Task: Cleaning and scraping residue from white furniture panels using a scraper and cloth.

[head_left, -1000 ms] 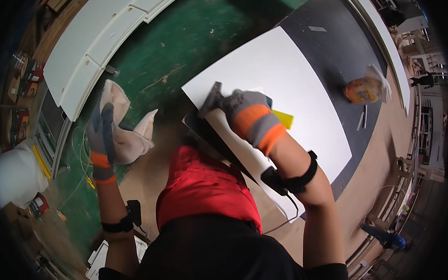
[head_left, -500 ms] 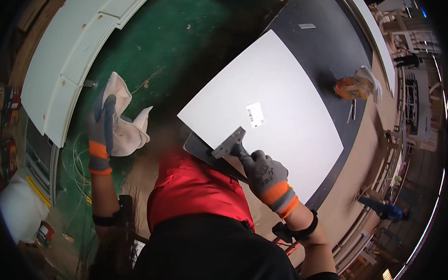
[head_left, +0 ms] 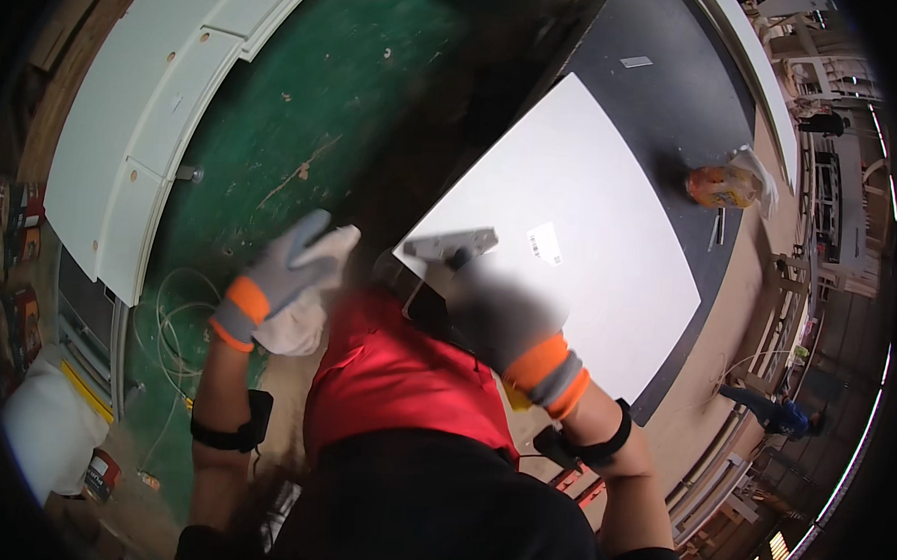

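Note:
A white cloth (head_left: 294, 329) hangs bunched from my left hand (head_left: 273, 284), which wears a grey and orange glove. This hand is off the panel's left corner, above the green floor, thumb and fingers partly spread round the cloth. My right hand (head_left: 507, 318), gloved alike and smeared by motion, grips a scraper (head_left: 452, 244) with a wide metal blade. The blade is over the near left corner of a white panel (head_left: 583, 186); whether it touches is unclear. A small printed label (head_left: 545, 243) is on the panel, just beyond the blade.
The panel lies on a dark tabletop (head_left: 667, 99). An orange bottle (head_left: 721, 187) with a white rag (head_left: 758, 173) on it stands at the far right. Pale boards (head_left: 123, 176) are at the left; a thin hose (head_left: 171, 338) coils on the floor. A person (head_left: 783, 417) is at right.
My left hand has moved right with the cloth, closer to the panel. My right hand has shifted, and the scraper blade has turned to lie more level. The head view has shifted slightly.

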